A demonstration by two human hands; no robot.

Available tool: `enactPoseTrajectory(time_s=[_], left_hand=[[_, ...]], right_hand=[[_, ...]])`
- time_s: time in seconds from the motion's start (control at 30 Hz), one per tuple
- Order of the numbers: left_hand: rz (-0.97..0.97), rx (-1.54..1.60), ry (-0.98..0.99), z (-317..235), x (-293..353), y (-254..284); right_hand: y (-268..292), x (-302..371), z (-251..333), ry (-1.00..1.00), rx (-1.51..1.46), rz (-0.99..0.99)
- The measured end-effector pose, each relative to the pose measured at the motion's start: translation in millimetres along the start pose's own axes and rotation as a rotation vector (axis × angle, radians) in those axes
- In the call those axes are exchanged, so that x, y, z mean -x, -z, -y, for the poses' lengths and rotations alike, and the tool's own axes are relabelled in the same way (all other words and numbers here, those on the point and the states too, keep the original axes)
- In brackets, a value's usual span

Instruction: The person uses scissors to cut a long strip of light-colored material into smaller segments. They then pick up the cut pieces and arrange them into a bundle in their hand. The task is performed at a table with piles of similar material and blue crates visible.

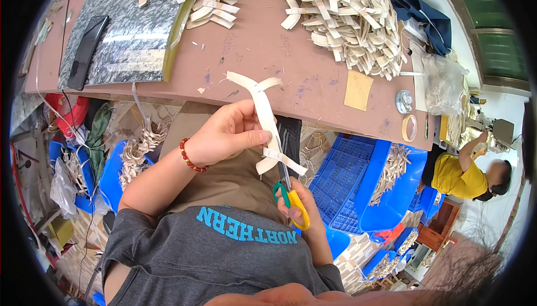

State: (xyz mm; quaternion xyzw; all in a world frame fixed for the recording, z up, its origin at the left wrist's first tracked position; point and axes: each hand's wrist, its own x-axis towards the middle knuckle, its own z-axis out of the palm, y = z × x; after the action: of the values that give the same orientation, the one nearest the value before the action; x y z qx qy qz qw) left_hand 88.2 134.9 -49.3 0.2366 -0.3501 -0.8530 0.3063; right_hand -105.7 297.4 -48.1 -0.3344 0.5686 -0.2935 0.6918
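Observation:
My left hand (221, 136), a beaded bracelet on its wrist, pinches a cream fabric strap (263, 105) between thumb and fingers. Forked at both ends, the strap is held above my lap, just off the table's near edge. My right hand (309, 208) has its fingers in the handles of a pair of scissors (302, 216), one yellow and one green. The blades point up to the strap's lower fork, close to its crosspiece; whether they touch the cloth I cannot tell. Across the brown table (251, 43) lies a big heap of similar straps (352, 21).
A grey marbled board (140, 38) with a black phone (89, 51) lies at left. Tape rolls (409, 127), a tan paper piece (358, 89) and a plastic bag (442, 85) are at right. Below stand a blue crate (338, 186) and blue chairs with straps. A person in yellow (458, 177) works farther right.

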Motion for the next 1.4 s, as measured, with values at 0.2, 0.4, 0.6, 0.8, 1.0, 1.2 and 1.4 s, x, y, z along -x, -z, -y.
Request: enactPoseTrajectory(time_s=[0.2, 0.4, 0.6, 0.8, 1.0, 1.2, 1.4], left_hand=[[0.021, -0.019, -0.022, 7, 2, -1], [0.059, -0.007, -0.023, 5, 4, -3], [0.077, -0.015, -0.005, 5, 6, 0], [0.012, -0.032, -0.062, 6, 3, 1], [-0.106, 0.01, -0.07, 2, 1, 4], [-0.083, -0.025, -0.092, 4, 3, 0], [-0.03, -0.029, -0.087, 4, 4, 4]], right_hand=[[-10, -5, 5, 0.063, -0.02, 0.06], [-8, -11, -13, 0.152, -0.182, 0.129], [-10, -5, 7, -0.039, -0.034, 0.046], [-11, -5, 3, 0.084, -0.123, 0.008], [-6, -11, -10, 0.069, -0.246, 0.117], [-14, -15, -5, 0.158, -0.179, 0.106], [-17, -15, -8, 0.182, -0.112, 0.087]])
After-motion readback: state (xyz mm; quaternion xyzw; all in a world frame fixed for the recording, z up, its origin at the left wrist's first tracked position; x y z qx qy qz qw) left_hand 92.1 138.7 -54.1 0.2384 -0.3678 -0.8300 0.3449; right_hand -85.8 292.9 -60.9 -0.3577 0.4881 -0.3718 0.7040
